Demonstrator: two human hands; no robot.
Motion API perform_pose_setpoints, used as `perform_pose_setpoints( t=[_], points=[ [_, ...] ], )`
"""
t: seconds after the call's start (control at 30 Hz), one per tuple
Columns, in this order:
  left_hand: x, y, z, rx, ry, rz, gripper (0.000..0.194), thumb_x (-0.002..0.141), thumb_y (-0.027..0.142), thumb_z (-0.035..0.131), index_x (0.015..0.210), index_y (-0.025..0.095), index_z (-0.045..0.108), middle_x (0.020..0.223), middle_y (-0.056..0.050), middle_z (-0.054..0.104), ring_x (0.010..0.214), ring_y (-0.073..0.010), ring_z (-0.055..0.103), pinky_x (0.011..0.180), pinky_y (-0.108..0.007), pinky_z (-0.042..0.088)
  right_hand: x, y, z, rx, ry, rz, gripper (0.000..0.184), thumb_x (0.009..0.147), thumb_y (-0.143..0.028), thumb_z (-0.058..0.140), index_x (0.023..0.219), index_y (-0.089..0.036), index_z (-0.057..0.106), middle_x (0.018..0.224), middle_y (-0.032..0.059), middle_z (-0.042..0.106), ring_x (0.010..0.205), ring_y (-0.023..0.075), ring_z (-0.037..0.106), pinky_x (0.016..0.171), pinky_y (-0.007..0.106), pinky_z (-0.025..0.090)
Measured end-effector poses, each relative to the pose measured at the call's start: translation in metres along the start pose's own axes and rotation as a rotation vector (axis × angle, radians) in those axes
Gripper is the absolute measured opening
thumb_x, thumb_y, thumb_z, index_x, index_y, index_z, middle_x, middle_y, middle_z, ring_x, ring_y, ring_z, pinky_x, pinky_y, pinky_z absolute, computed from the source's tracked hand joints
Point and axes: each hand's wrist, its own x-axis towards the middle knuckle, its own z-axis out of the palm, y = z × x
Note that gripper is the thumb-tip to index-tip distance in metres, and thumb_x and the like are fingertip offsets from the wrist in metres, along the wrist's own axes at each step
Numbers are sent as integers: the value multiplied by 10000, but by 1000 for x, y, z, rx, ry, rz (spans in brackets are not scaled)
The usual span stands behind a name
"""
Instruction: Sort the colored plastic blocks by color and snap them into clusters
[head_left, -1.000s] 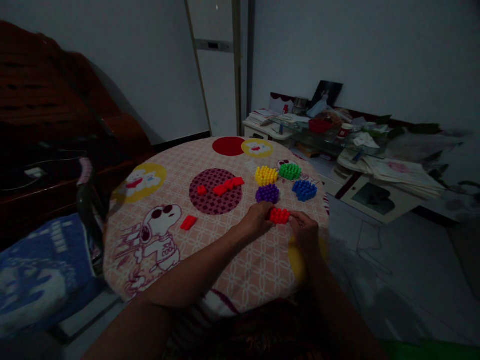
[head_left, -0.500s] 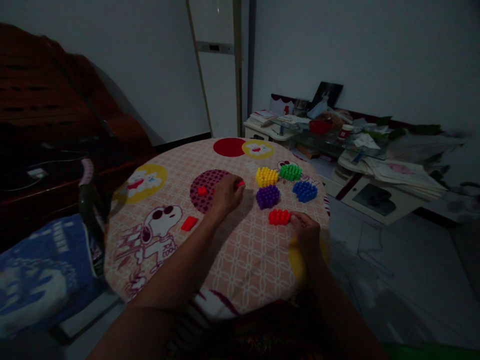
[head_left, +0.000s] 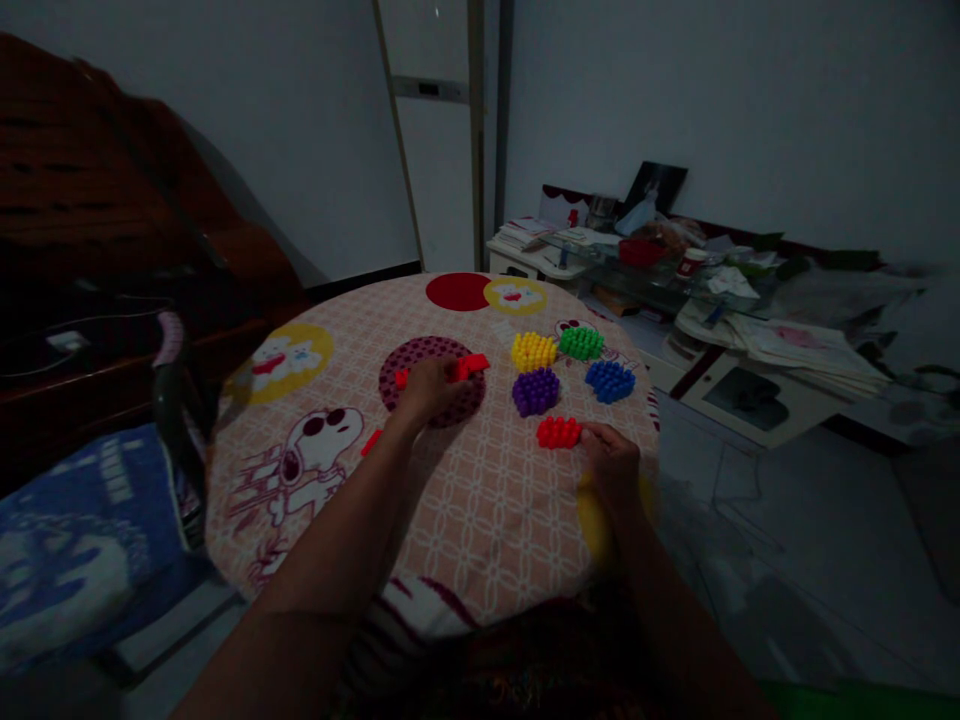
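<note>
My left hand (head_left: 431, 388) is over the dark purple spotted circle on the tablecloth, its fingers bent around a small red block (head_left: 457, 371); the fingertips are partly hidden. Another red piece (head_left: 478, 362) shows just beyond it, and one more red block (head_left: 402, 379) lies to the left, partly covered by the hand. Below, a red piece (head_left: 370, 443) sits beside my left forearm. My right hand (head_left: 613, 462) rests near the table's right side, thumb and fingers pinching the end of a red knobbly cluster (head_left: 558, 432).
Knobbly clusters in yellow (head_left: 533, 351), green (head_left: 581, 343), purple (head_left: 535, 391) and blue (head_left: 610, 381) stand on the round table (head_left: 480, 520). To the right is a cluttered low cabinet (head_left: 739, 395). A wooden bench (head_left: 82, 180) and a chair with a blue cover (head_left: 97, 540) stand left.
My left hand has shifted a little left, uncovering more of the red pieces by its fingers. My right hand and the red cluster have stayed in place.
</note>
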Motion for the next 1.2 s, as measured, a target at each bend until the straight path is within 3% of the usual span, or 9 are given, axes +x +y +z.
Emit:
perform_pose_setpoints(
  t=[0.17, 0.27, 0.4, 0.57, 0.8, 1.2],
  points=[
    [-7, 25, -2, -412, -136, 189, 406, 712, 295, 738, 1093, 160, 702, 878, -29, 725, 783, -166, 650, 718, -264, 493, 0, -2, -1, 8, -11, -3, 227, 832, -355, 612, 884, -199, 768, 894, 66, 770, 828, 229, 698, 775, 350, 543],
    [-13, 36, 4, -516, -206, 220, 369, 715, 259, 700, 1066, 146, 719, 865, -25, 720, 777, -162, 658, 697, -252, 506, 0, -4, -1, 9, -14, -3, 223, 834, -360, 613, 870, -201, 765, 885, 62, 767, 820, 226, 696, 770, 347, 542],
    [-23, 53, 5, -499, -244, 271, 314, 732, 216, 674, 1033, 156, 745, 859, -26, 722, 770, -162, 656, 678, -247, 505, 0, -5, -1, -12, -3, -12, 221, 831, -362, 608, 861, -208, 763, 878, 57, 768, 817, 225, 693, 770, 341, 543],
    [-43, 81, 9, -453, -286, 410, 296, 786, 209, 671, 1068, 192, 757, 1011, -47, 750, 856, -170, 679, 749, -259, 512, 2, -4, -2, -37, -17, -23, 250, 840, -374, 588, 883, -208, 769, 879, 56, 770, 805, 220, 691, 756, 335, 537],
    [-72, 112, 40, -230, -290, 535, 157, 863, 226, 621, 960, 190, 739, 913, -63, 727, 836, -182, 650, 763, -279, 472, 1, -3, -2, -40, -18, -30, 240, 851, -364, 584, 869, -207, 765, 876, 61, 767, 813, 221, 693, 776, 342, 537],
    [-86, 113, 75, -175, -166, 538, 179, 947, 309, 556, 995, 209, 696, 954, -70, 652, 886, -183, 612, 778, -287, 464, 1, -3, -2, -40, -24, -37, 244, 857, -370, 581, 866, -207, 762, 865, 55, 763, 794, 216, 686, 762, 333, 538]
  ],
)
